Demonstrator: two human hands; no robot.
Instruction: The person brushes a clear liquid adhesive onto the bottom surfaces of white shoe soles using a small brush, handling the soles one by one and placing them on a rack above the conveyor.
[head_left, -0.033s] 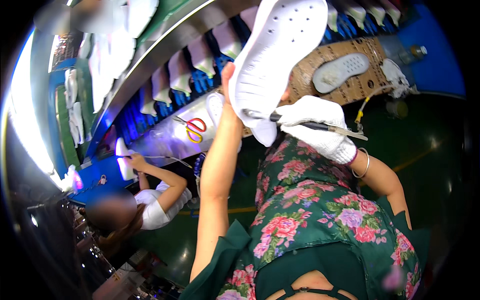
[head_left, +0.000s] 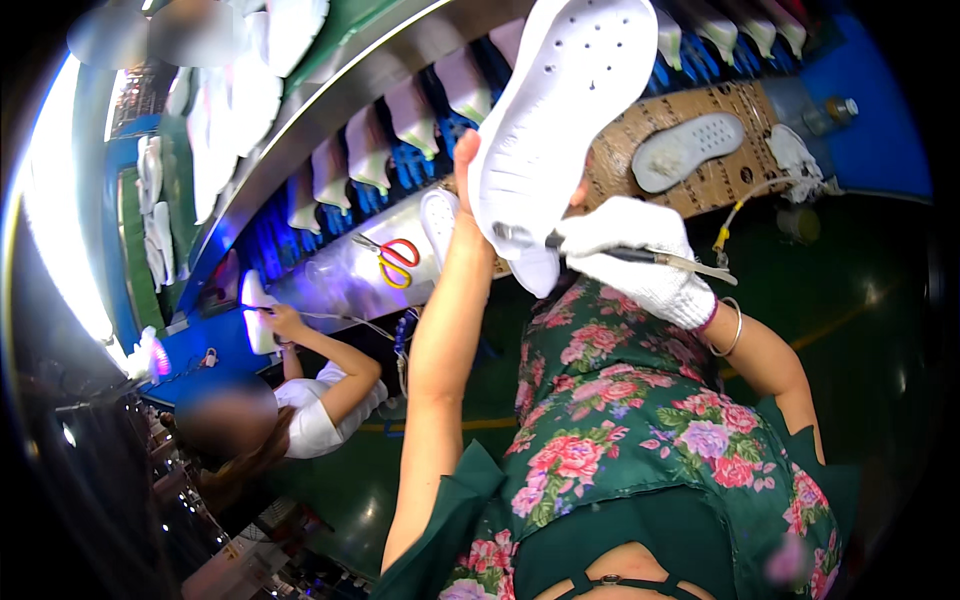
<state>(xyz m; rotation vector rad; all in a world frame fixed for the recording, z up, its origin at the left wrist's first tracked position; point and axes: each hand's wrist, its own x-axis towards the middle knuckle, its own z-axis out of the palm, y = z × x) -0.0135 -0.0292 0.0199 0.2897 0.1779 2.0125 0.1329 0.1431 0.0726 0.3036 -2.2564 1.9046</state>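
Note:
A white perforated shoe sole point(head_left: 560, 110) is held up in front of me. My bare left hand point(head_left: 467, 170) grips it at its edges, with most of the fingers hidden behind it. In a white knitted glove, my right hand point(head_left: 630, 240) closes round a slim pen-shaped tool point(head_left: 640, 257) with a dark handle and a pale tube at its back end. The tool's metal tip lies at the near, narrower end of the sole; whether it touches is hard to tell. Another white piece point(head_left: 537, 272) shows just below the sole.
A second sole point(head_left: 690, 152) lies on brown cardboard point(head_left: 740, 100), beside a white cloth point(head_left: 792, 150) and a clear bottle point(head_left: 828, 115). Scissors point(head_left: 390, 262) with red and yellow handles rest left, near another white sole point(head_left: 438, 222). Racked soles point(head_left: 410, 118) line the back. A co-worker point(head_left: 325, 410) sits left.
The whole view has shifted slightly, so things sit a little lower and further right. The sole and the tool look almost unchanged relative to each other.

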